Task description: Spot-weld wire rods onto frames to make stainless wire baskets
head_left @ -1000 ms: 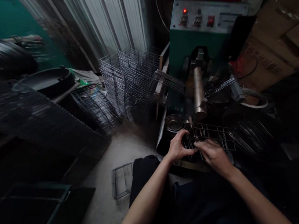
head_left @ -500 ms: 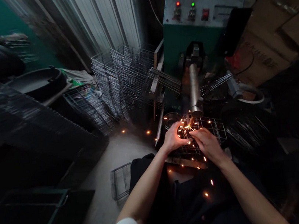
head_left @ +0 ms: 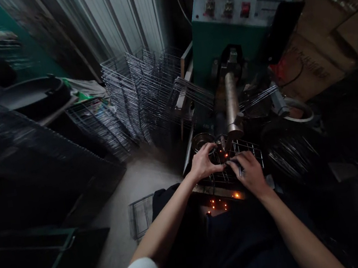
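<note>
Beneath the metal cylinder (head_left: pixel 232 104) of a green machine (head_left: pixel 208 54) lies a wire grid (head_left: pixel 250 146). My left hand (head_left: pixel 205 162) curves around the grid's left part, thumb and fingers gripping at its wires beside the electrode tip (head_left: pixel 222 141). My right hand (head_left: pixel 249 170) is closed at the grid's near side, its fingertips pinched on something too small to make out. The two thumbs nearly meet. Small orange sparks glow between the hands and lower down near a wooden strip (head_left: pixel 220 190).
Stacked wire racks (head_left: pixel 133 96) stand left of the machine. A black round pan (head_left: pixel 30 97) is farther left. Bundled wires (head_left: pixel 291 149) lie at the right, cardboard boxes (head_left: pixel 318 57) behind. A wire frame (head_left: pixel 141 217) rests on the floor.
The bright burst of sparks has faded to a few embers. The green light on the panel has gone out, the red one stays lit. The view has shifted slightly; both hands keep their hold.
</note>
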Tool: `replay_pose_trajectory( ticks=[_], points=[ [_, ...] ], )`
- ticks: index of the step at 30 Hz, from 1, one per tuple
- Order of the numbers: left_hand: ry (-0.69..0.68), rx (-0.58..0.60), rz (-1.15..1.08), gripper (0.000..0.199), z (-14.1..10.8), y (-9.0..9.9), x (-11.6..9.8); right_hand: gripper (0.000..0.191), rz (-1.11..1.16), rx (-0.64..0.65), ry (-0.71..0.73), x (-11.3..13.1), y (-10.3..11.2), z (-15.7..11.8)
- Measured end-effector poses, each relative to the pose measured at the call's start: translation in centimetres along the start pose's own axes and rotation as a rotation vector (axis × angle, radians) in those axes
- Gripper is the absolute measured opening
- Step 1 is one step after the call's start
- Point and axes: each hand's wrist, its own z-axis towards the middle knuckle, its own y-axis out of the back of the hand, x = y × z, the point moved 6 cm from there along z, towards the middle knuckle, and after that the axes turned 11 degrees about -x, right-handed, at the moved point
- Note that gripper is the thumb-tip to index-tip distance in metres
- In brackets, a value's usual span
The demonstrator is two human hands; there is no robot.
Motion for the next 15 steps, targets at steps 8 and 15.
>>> replay_pose_trajectory(
  ticks=[8,15],
  points=[
    [0.041,-0.024,0.008,0.068,1.6,-0.3,1.5,0.015,-0.002,0.08,0.019,-1.2,-0.7,1.2],
    [-0.006,-0.013,0.012,0.073,3.3,-0.5,2.2,0.017,0.008,0.06,0.024,-2.0,-1.7,1.8]
  ],
)
